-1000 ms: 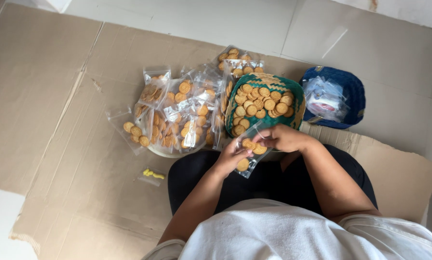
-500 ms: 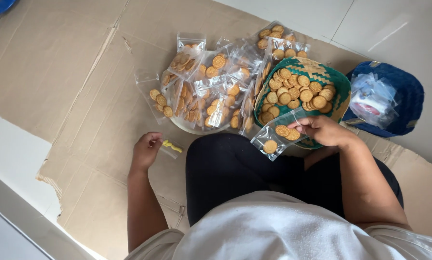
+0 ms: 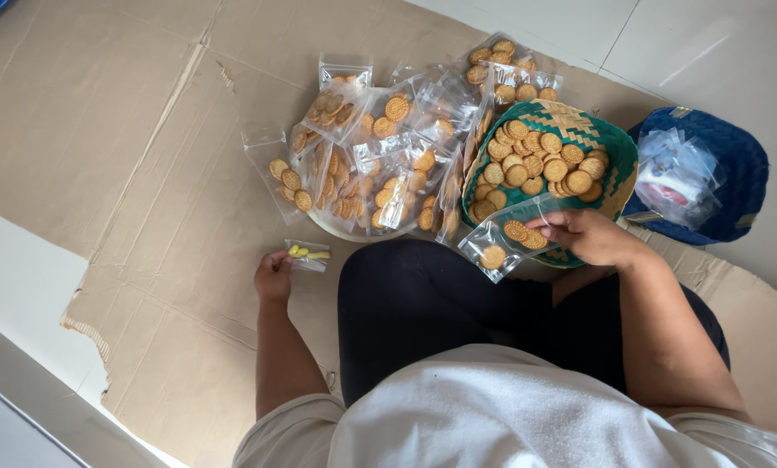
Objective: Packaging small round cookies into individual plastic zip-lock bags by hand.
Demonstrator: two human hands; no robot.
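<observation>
a clear plastic bag (image 3: 508, 243) with a few round golden biscuits inside hangs tilted above the lap, pinched at its upper edge, just in front of the green woven basket; a small clear packet (image 3: 307, 254) with yellow pieces lies flat on the cardboard

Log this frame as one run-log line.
left hand: on small clear packet of yellow pieces | right hand: holds clear plastic bag of round biscuits | beside: green woven basket | surface: brown cardboard sheet
</observation>
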